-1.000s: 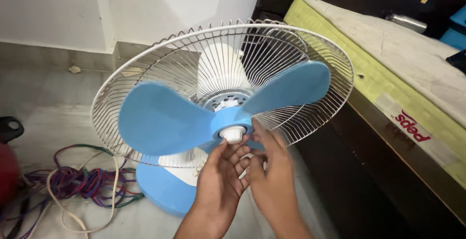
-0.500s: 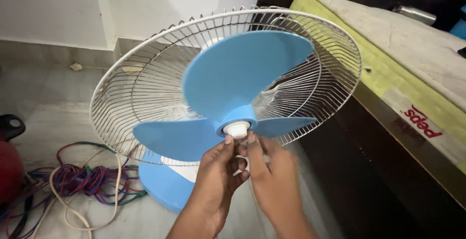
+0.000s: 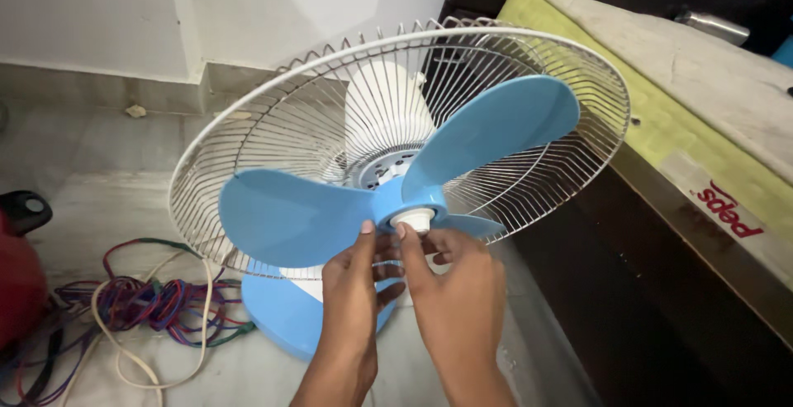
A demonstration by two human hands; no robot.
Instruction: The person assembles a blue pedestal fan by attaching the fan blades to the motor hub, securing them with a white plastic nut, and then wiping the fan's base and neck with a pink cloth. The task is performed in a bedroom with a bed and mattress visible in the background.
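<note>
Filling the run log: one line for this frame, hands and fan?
left hand: fingertips at white cap | right hand: fingertips at cap | blue blades: on hub | rear grille: on, front off | wires: on floor

White wall (image 3: pixel 91 10) at back w/ a grey skirting strip along its foot; pale, mottled grey floor (image 3: pixel 91 167), a small scrap of debris (image 3: pixel 135 111) near the skirting. Right side: bed w/ dark wooden frame (image 3: pixel 661 291) and yellow-green mattress (image 3: pixel 661 126) under a worn beige cover, a metal cylinder (image 3: pixel 710 25) lying on top at the far end. Left foreground: tangle of coloured wires & a cream cable (image 3: pixel 140 312) on the floor, just beside a red object w/ black knob (image 3: pixel 18 266) at the frame edge; light is soft, even.
</note>
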